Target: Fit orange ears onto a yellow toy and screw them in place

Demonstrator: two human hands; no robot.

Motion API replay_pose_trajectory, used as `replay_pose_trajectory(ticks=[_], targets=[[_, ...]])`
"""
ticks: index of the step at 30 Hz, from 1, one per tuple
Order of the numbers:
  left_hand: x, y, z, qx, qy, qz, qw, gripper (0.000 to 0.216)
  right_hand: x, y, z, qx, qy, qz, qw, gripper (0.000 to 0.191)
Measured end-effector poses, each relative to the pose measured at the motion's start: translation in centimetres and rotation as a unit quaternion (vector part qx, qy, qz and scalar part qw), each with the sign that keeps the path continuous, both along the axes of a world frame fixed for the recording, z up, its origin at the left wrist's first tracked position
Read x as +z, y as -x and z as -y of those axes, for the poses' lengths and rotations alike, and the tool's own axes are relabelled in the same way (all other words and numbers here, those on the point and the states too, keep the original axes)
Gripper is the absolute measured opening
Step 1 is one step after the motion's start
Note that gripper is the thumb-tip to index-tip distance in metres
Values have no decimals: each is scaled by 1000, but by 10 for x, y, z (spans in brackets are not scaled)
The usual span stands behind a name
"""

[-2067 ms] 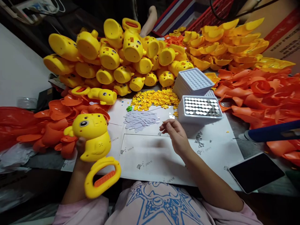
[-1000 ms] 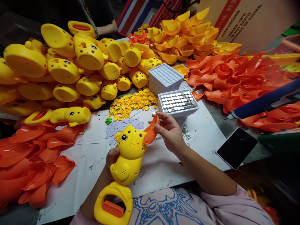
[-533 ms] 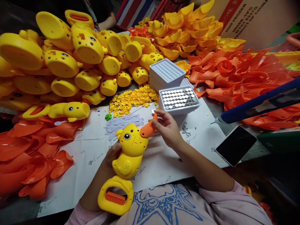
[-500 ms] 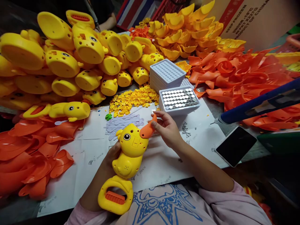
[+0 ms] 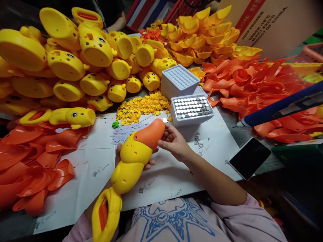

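A yellow toy duck [image 5: 131, 168] with a ring-shaped handle and an orange trigger is held tilted in front of my chest. My left hand [image 5: 149, 164] wraps it from underneath, with fingertips showing at the duck's right side and most of the palm hidden. An orange duck beak [image 5: 149, 133] covers the end of the duck's head. The fingers and thumb of my right hand [image 5: 174, 141] close on the beak's right edge. Near it on the paper sheet [image 5: 93, 188] lie purple flat strips [image 5: 127, 131] and a heap of small yellow parts [image 5: 143, 107].
Piled duck bodies [image 5: 65, 67] fill the back left. Orange beaks lie at left [image 5: 37, 168] and right [image 5: 242, 80]. A tray of button cells [image 5: 193, 107], loose screws [image 5: 198, 140], a phone [image 5: 249, 158] and a blue power screwdriver [image 5: 277, 104] are on the right.
The duck has been rolled over so its eye no longer shows. The beak has gone from touching the face at one corner to wrapping the head's end, with my right hand still on it.
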State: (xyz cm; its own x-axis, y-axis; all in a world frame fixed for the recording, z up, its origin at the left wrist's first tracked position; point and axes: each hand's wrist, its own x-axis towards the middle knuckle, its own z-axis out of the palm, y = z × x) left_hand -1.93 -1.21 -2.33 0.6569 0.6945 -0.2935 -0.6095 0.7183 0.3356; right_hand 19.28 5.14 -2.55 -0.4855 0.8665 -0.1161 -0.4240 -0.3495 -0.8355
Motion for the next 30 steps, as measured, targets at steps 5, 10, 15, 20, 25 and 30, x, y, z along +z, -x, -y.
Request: replay_pose_trajectory(ticks=[5,10,15,20,25,30], targets=[[15,4,6,-30,59,-23,998,80,5,-5,-3,12,-31,-7,999,59],[-1,6,7,-63,118,-27,991,85,2,-3,-1,-4,-83,7,997,55],[-18,10,-6,-152,75,6,986,108,-8,-1,0,-25,-141,56,988,59],[-13,6,1,-113,11,2,994,93,-5,1,2,-55,-228,153,960,56],[-5,10,-5,-141,-94,50,984,92,30,-21,16,-153,-382,303,859,48],[-10,19,-15,-159,-111,86,977,101,83,-79,-35,-354,-366,502,699,55]])
